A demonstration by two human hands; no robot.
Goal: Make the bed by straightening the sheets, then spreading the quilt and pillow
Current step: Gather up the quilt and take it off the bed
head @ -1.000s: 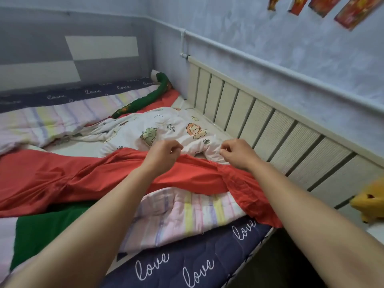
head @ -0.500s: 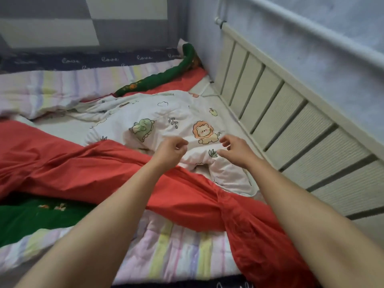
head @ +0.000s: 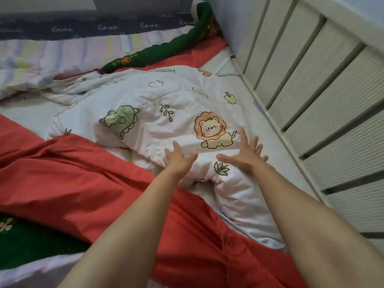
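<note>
Both your left hand and right hand are spread over the white quilt; red sheet at 8 o'clock.

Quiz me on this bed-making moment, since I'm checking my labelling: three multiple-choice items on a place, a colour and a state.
1. The slatted rail runs along the person's:
A. left
B. right
C. near side

2. The sheet bunched under the forearms is:
A. red
B. blue
C. yellow

3. Over the white quilt, the left hand and right hand are:
A. clenched fists
B. pinching the sheet
C. open, fingers spread

Answers:
1 B: the slats fill the right of the view, beyond the right hand.
2 A: the fabric is plainly red.
3 C: the fingers of both hands are straight and splayed, holding nothing.
</note>
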